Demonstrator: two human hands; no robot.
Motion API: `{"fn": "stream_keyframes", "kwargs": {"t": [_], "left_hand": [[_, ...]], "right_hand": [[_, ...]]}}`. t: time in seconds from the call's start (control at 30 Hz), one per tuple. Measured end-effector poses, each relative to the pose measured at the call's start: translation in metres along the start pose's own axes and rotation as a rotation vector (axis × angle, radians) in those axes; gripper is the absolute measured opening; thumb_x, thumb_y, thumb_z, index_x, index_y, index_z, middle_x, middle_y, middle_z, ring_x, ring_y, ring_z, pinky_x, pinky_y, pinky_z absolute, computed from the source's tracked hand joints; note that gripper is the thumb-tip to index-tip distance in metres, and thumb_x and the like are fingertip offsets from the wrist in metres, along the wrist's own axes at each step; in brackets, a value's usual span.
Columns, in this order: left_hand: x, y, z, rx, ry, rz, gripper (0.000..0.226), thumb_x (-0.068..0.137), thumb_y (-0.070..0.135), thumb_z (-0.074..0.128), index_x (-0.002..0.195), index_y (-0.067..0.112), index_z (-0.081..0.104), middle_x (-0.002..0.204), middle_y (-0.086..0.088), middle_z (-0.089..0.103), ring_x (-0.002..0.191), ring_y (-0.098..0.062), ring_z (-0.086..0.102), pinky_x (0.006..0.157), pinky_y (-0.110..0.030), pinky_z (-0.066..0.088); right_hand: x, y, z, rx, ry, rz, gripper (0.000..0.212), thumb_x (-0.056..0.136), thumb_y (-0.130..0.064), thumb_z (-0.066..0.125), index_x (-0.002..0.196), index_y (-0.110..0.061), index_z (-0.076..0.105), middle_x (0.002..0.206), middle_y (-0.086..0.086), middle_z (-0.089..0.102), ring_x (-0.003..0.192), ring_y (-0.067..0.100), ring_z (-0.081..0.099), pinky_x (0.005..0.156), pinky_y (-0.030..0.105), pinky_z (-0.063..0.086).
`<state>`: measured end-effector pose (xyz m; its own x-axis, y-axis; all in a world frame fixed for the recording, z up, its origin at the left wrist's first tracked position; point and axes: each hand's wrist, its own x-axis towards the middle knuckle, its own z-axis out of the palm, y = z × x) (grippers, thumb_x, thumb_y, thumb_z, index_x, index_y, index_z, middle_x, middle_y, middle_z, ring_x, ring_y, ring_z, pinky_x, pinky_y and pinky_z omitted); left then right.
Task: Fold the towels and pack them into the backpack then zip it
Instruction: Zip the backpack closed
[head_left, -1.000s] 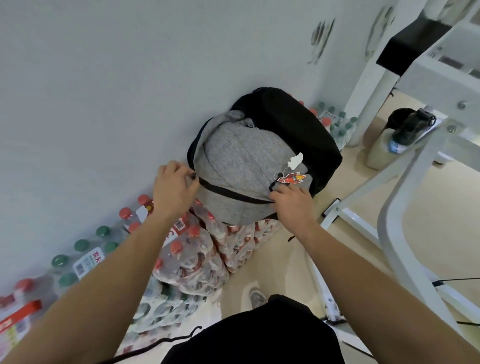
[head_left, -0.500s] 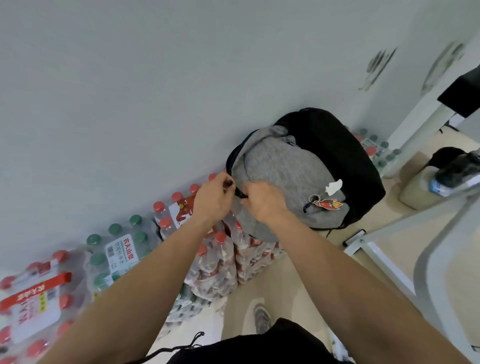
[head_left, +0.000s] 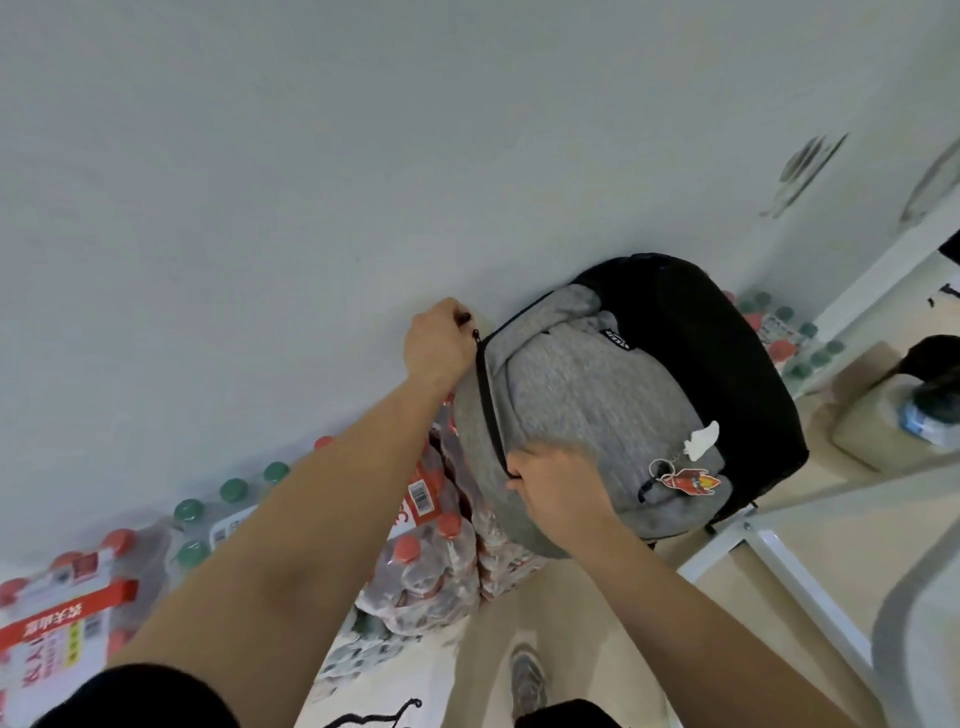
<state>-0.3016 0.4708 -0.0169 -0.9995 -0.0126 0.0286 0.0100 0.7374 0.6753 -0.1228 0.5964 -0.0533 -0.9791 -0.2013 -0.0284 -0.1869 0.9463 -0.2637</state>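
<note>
A grey and black backpack (head_left: 597, 395) sits on stacked packs of bottled water against the wall. A black zipper line (head_left: 487, 405) curves down its left side. My left hand (head_left: 435, 345) is at the top left of the bag by the wall and pinches the zipper pull. My right hand (head_left: 558, 483) rests on the grey front lower down, fingers curled on the fabric at the zipper's lower end. A red rocket charm and white tag (head_left: 688, 470) hang from the front pocket. No towels show.
Shrink-wrapped packs of red-capped bottles (head_left: 431, 561) and green-capped bottles (head_left: 228, 499) line the wall on the floor. A white metal frame (head_left: 769, 561) stands to the right. More bottles (head_left: 789, 332) lie behind the bag. My shoe (head_left: 527, 680) is on the beige floor below.
My left hand has moved up and away along the bag's left edge with the zipper pull. My right hand stayed lower on the grey front. The view shifted left.
</note>
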Motion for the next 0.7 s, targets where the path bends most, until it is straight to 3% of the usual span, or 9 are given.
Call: {"fn": "stream_keyframes", "kwargs": {"t": [0.1, 0.17, 0.23, 0.3, 0.4, 0.53, 0.63, 0.7], "left_hand": [[-0.005, 0.000, 0.013, -0.076, 0.021, 0.001, 0.015, 0.089, 0.020, 0.057, 0.099, 0.020, 0.068, 0.096, -0.005, 0.074, 0.088, -0.026, 0.068, 0.081, -0.038, 0.056], [-0.006, -0.005, 0.015, -0.139, 0.025, 0.012, 0.012, 0.088, 0.020, 0.057, 0.095, 0.021, 0.067, 0.092, -0.003, 0.074, 0.081, -0.023, 0.070, 0.079, -0.038, 0.056], [-0.003, -0.008, 0.013, -0.185, 0.014, 0.035, 0.010, 0.087, 0.018, 0.058, 0.092, 0.021, 0.067, 0.090, -0.001, 0.073, 0.076, -0.021, 0.072, 0.078, -0.038, 0.057], [-0.001, -0.007, 0.011, -0.176, 0.002, 0.078, 0.009, 0.089, 0.016, 0.059, 0.092, 0.019, 0.067, 0.092, -0.001, 0.073, 0.076, -0.021, 0.072, 0.079, -0.038, 0.057], [0.002, -0.001, 0.010, -0.165, 0.002, 0.109, 0.009, 0.089, 0.015, 0.061, 0.094, 0.017, 0.068, 0.095, -0.001, 0.072, 0.076, -0.021, 0.072, 0.080, -0.038, 0.057], [0.012, 0.004, 0.013, -0.125, 0.007, 0.106, 0.012, 0.090, 0.016, 0.061, 0.097, 0.017, 0.071, 0.089, 0.000, 0.074, 0.070, -0.017, 0.071, 0.078, -0.035, 0.058], [0.020, 0.014, 0.017, -0.077, -0.011, 0.119, 0.014, 0.092, 0.014, 0.059, 0.099, 0.015, 0.071, 0.086, -0.002, 0.074, 0.064, -0.012, 0.069, 0.074, -0.030, 0.058], [0.028, 0.026, 0.024, -0.018, -0.014, 0.167, 0.017, 0.091, 0.013, 0.059, 0.101, 0.013, 0.073, 0.089, -0.004, 0.075, 0.072, -0.017, 0.070, 0.078, -0.032, 0.057]], "right_hand": [[0.002, 0.004, -0.012, -0.011, -0.130, -0.016, 0.015, 0.097, -0.036, 0.058, 0.097, -0.020, 0.059, 0.096, 0.000, 0.063, 0.088, 0.022, 0.062, 0.072, 0.032, 0.044], [0.015, 0.010, -0.027, 0.015, -0.188, 0.016, 0.027, 0.094, -0.051, 0.055, 0.091, -0.025, 0.061, 0.090, -0.004, 0.065, 0.084, 0.018, 0.063, 0.073, 0.033, 0.051], [0.036, 0.014, -0.042, 0.054, -0.083, 0.061, 0.034, 0.094, -0.058, 0.049, 0.092, -0.027, 0.064, 0.087, -0.005, 0.066, 0.083, 0.017, 0.063, 0.071, 0.035, 0.054], [0.063, 0.017, -0.049, 0.120, 0.057, 0.129, 0.039, 0.096, -0.056, 0.046, 0.103, -0.021, 0.063, 0.098, 0.001, 0.066, 0.092, 0.023, 0.063, 0.074, 0.036, 0.053], [0.098, 0.013, -0.044, 0.116, 0.014, 0.218, 0.047, 0.094, -0.060, 0.046, 0.104, -0.016, 0.060, 0.101, 0.005, 0.064, 0.092, 0.027, 0.063, 0.073, 0.039, 0.052], [0.113, 0.008, -0.017, 0.165, 0.085, 0.194, 0.020, 0.098, -0.030, 0.051, 0.086, -0.014, 0.056, 0.089, 0.010, 0.067, 0.082, 0.030, 0.066, 0.063, 0.036, 0.048], [0.110, 0.014, -0.002, 0.174, 0.160, 0.141, 0.023, 0.099, -0.026, 0.052, 0.085, -0.011, 0.060, 0.088, 0.009, 0.067, 0.078, 0.028, 0.064, 0.062, 0.037, 0.050], [0.107, 0.017, 0.008, 0.134, 0.237, 0.101, 0.020, 0.098, -0.024, 0.055, 0.087, -0.010, 0.066, 0.086, 0.007, 0.068, 0.076, 0.026, 0.064, 0.060, 0.036, 0.053]]}}
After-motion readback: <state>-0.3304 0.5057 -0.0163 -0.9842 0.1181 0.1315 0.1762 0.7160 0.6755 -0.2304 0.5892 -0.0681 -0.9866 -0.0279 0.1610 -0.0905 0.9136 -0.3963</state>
